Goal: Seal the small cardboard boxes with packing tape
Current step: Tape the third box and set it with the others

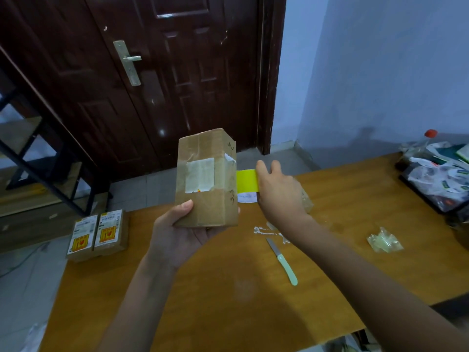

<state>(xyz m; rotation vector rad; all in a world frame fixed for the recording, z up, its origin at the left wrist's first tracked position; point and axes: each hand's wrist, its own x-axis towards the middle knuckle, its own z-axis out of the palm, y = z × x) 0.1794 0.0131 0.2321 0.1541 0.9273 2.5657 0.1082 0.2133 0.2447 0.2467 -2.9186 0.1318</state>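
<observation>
Cardboard box gripped upright by left hand; right hand fingers pinch yellow tape

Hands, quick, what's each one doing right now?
Left hand: grips the cardboard box from below.
Right hand: holds the yellow tape stretched from the box.

A small brown cardboard box stands upright in the air above the bench, old clear tape and a torn white label across its front. At its three o'clock side, a strip of yellow packing tape stretches taut, stuck to the box's right face.

At eight o'clock, two more small boxes lie flat side by side, labels up.
</observation>
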